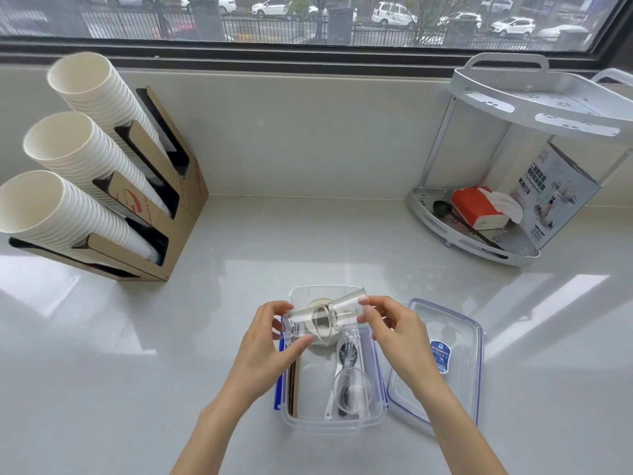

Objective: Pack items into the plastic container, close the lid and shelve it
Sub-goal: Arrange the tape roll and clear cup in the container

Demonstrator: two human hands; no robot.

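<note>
A clear plastic container (342, 423) with blue clips stands open on the counter in front of me. Inside lie a roll of tape (322, 341), wrapped black cutlery (349, 354), a clear cup (352, 385) and a brown cardboard piece (293, 389). Above it, my left hand (270, 351) grips one clear plastic cup (301, 325) on its side. My right hand (394, 330) holds a second clear cup (346, 308), its base pushed toward the first cup's mouth. The lid (459, 341), clear with blue edging and a blue sticker, lies flat to the container's right.
A cardboard dispenser (178, 214) with three stacks of white paper cups (68, 159) stands at the left. A white two-tier corner shelf (513, 156) at the back right holds a red tissue pack (476, 207), a black spoon and a box on its lower tier. A window runs behind the counter.
</note>
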